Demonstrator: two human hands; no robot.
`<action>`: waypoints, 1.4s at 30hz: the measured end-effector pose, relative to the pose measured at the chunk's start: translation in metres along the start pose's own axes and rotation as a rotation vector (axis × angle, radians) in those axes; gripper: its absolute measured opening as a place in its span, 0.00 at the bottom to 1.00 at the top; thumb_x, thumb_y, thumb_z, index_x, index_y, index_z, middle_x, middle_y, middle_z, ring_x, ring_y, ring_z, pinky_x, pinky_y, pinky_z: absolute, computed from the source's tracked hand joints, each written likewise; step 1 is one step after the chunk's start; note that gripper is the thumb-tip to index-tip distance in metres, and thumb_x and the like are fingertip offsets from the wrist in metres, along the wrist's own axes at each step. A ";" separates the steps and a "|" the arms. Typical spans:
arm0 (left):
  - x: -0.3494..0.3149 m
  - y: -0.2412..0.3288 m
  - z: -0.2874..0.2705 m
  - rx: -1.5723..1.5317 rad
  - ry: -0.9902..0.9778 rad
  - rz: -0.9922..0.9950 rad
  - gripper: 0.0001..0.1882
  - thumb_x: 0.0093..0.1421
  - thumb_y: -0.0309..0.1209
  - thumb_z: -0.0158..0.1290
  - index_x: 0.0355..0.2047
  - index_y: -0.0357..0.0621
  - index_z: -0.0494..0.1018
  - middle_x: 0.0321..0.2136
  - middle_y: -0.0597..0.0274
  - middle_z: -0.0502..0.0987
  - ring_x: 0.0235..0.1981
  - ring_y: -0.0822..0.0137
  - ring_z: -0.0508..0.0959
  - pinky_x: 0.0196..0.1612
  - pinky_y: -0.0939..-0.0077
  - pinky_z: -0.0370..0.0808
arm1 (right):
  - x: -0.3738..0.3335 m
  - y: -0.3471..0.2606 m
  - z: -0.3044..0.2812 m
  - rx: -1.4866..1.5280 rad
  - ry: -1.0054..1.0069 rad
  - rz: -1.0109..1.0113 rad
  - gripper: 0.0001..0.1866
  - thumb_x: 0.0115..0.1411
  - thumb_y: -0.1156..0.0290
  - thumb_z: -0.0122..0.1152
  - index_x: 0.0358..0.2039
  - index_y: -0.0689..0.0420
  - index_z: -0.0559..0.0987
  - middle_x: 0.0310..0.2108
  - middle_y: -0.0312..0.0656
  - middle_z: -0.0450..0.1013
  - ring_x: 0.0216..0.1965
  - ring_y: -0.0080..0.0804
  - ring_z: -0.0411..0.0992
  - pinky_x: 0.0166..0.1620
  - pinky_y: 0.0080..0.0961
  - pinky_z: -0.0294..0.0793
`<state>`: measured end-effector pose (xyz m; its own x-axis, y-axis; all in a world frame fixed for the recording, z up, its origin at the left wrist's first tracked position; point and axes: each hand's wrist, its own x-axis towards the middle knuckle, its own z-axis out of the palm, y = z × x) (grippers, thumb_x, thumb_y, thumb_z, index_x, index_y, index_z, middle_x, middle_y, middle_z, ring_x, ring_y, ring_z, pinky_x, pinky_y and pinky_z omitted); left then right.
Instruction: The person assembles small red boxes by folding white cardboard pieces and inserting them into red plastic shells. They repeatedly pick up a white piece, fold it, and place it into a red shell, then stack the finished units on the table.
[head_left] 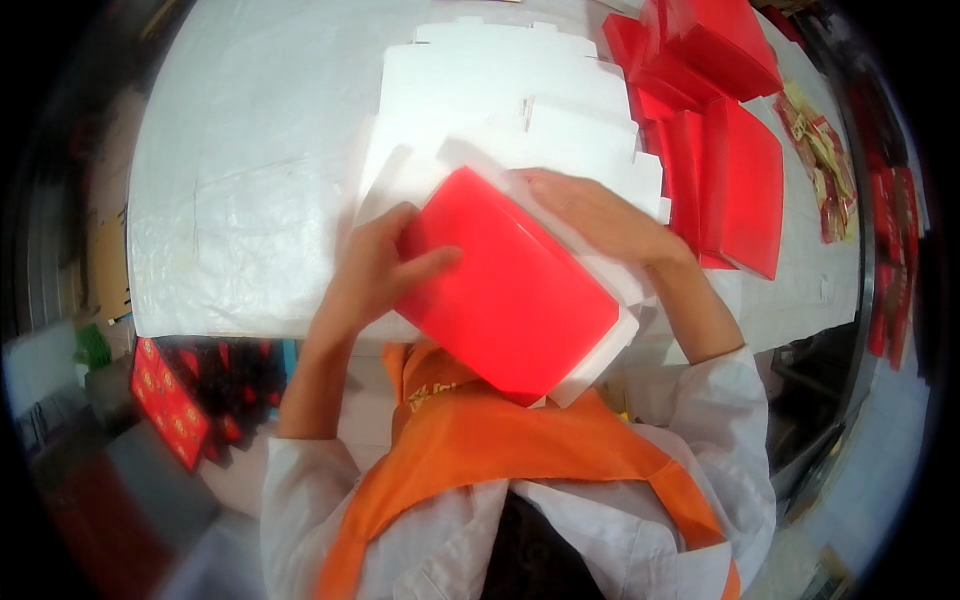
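Observation:
A partly folded cardboard box (510, 285) with a red face and white inner flaps is held tilted over the table's near edge. My left hand (385, 262) grips its left side, thumb on the red face and fingers around the edge. My right hand (590, 212) lies with fingers stretched along the box's far right side, touching a white flap there; some fingertips blur against it. Beyond the box, flat white die-cut cardboard blanks (490, 85) lie in an overlapping pile, white side up.
Several finished red boxes (742, 185) are heaped at the far right. Beside them lie gold-and-red packets (825, 165). A white plastic sheet (240, 150) covers the table. Below its left edge stand red patterned cartons (170, 400). A dark rack (805, 400) is at the lower right.

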<state>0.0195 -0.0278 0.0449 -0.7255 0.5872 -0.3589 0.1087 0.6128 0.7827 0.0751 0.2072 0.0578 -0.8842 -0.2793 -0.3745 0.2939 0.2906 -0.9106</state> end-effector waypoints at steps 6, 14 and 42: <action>-0.005 0.000 0.002 -0.435 -0.079 -0.014 0.17 0.49 0.30 0.58 0.37 0.35 0.70 0.29 0.66 0.73 0.31 0.76 0.72 0.36 0.83 0.69 | 0.003 -0.004 0.021 0.164 -0.087 0.045 0.22 0.61 0.64 0.41 0.54 0.60 0.62 0.49 0.43 0.65 0.50 0.28 0.62 0.53 0.23 0.59; -0.002 0.001 0.002 -0.331 -0.048 0.082 0.17 0.51 0.35 0.54 0.36 0.33 0.70 0.27 0.57 0.75 0.29 0.69 0.73 0.34 0.79 0.70 | 0.001 -0.003 0.016 0.130 -0.052 0.023 0.22 0.60 0.64 0.41 0.54 0.58 0.63 0.47 0.43 0.66 0.47 0.28 0.64 0.50 0.22 0.62; -0.003 0.016 0.015 -0.390 -0.103 0.072 0.18 0.53 0.39 0.51 0.36 0.36 0.72 0.29 0.57 0.75 0.31 0.69 0.74 0.36 0.79 0.71 | -0.021 0.003 0.036 -0.216 0.071 -0.190 0.22 0.63 0.64 0.35 0.56 0.60 0.57 0.43 0.58 0.67 0.43 0.50 0.68 0.45 0.32 0.66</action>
<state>0.0337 -0.0125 0.0508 -0.6512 0.6836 -0.3296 -0.1233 0.3333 0.9347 0.1075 0.1810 0.0567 -0.9415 -0.2844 -0.1809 0.0436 0.4295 -0.9020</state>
